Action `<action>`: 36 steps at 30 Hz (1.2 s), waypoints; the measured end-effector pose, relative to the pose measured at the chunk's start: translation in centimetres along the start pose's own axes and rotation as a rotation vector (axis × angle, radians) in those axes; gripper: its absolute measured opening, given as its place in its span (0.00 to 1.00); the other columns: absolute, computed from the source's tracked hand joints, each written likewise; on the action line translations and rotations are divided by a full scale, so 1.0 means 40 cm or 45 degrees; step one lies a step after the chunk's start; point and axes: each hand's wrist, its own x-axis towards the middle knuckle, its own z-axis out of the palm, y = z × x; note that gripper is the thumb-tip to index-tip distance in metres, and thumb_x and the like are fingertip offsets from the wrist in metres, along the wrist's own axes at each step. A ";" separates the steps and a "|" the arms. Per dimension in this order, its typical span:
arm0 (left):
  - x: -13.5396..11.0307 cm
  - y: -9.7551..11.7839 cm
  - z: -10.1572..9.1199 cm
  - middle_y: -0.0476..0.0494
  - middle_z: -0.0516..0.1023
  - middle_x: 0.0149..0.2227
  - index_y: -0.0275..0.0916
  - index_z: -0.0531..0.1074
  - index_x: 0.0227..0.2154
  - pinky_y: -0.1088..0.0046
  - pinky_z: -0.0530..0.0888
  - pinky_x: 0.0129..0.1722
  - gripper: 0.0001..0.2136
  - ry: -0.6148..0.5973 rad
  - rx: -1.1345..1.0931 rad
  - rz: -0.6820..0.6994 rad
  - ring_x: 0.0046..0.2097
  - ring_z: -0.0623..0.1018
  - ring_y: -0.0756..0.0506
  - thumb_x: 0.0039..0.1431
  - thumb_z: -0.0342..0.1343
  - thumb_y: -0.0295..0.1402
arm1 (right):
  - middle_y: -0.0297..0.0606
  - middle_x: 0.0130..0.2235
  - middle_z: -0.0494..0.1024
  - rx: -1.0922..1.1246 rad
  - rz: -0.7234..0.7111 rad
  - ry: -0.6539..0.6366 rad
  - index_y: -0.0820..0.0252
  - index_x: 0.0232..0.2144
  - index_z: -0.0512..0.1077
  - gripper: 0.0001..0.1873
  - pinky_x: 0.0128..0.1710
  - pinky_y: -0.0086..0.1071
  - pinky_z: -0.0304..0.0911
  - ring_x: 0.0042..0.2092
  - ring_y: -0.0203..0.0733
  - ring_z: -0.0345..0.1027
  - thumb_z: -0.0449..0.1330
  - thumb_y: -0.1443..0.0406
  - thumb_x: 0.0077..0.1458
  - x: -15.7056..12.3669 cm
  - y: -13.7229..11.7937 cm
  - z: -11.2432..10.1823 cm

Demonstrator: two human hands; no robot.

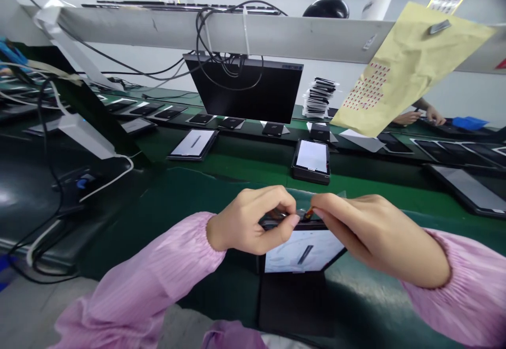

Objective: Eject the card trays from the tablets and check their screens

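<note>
A tablet (304,257) with a lit, pale screen stands tilted in front of me, its lower edge against a dark flat panel (294,304). My left hand (256,220) is closed on the tablet's top edge, the thumb in front and the fingers curled over. Beside it, my right hand (363,228) is pinched at the same edge, the fingertips on a small orange-and-yellow strip (308,213). Bits of clear film (342,194) show near the right fingers. The right hand hides the tablet's upper right corner.
Beyond the green bench mat (190,185) lie a lit tablet (193,144) and a stack topped by another (312,156). Behind them are a monitor (249,88) and a row of dark devices. A yellow paper (415,64) hangs at right, near another person's hands (435,115). Cables droop from the shelf.
</note>
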 end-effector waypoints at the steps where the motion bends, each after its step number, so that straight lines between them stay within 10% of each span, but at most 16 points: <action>1: 0.000 -0.001 0.003 0.47 0.75 0.28 0.37 0.66 0.32 0.78 0.71 0.25 0.04 0.020 0.001 0.013 0.28 0.75 0.51 0.55 0.54 0.22 | 0.25 0.21 0.62 0.000 -0.005 -0.006 0.59 0.39 0.62 0.09 0.18 0.28 0.47 0.19 0.31 0.52 0.46 0.74 0.61 0.001 -0.001 -0.001; 24: 0.010 -0.026 0.008 0.51 0.71 0.24 0.38 0.65 0.29 0.80 0.68 0.21 0.05 0.069 0.016 0.035 0.23 0.70 0.54 0.54 0.53 0.23 | 0.28 0.23 0.67 0.066 -0.046 -0.329 0.58 0.33 0.65 0.11 0.20 0.29 0.47 0.20 0.31 0.54 0.46 0.74 0.61 0.038 0.017 -0.021; 29: 0.008 -0.040 0.010 0.48 0.73 0.25 0.37 0.67 0.29 0.80 0.68 0.20 0.05 0.112 -0.019 0.063 0.25 0.72 0.53 0.53 0.54 0.21 | 0.42 0.44 0.74 0.181 0.334 0.333 0.57 0.52 0.63 0.16 0.42 0.35 0.66 0.44 0.42 0.71 0.54 0.65 0.61 -0.084 0.044 0.039; 32: 0.009 -0.046 0.013 0.48 0.73 0.25 0.36 0.67 0.29 0.81 0.67 0.19 0.05 0.124 -0.048 0.068 0.24 0.73 0.53 0.52 0.54 0.21 | 0.46 0.58 0.64 0.248 0.561 0.918 0.53 0.62 0.54 0.31 0.60 0.53 0.54 0.60 0.53 0.59 0.55 0.66 0.57 -0.190 0.050 0.159; 36: 0.016 -0.049 0.015 0.49 0.73 0.24 0.37 0.67 0.29 0.81 0.68 0.18 0.05 0.136 -0.044 0.085 0.24 0.73 0.53 0.52 0.54 0.21 | 0.46 0.63 0.55 0.323 0.686 1.107 0.51 0.65 0.46 0.41 0.63 0.60 0.45 0.65 0.58 0.50 0.58 0.64 0.53 -0.245 0.031 0.315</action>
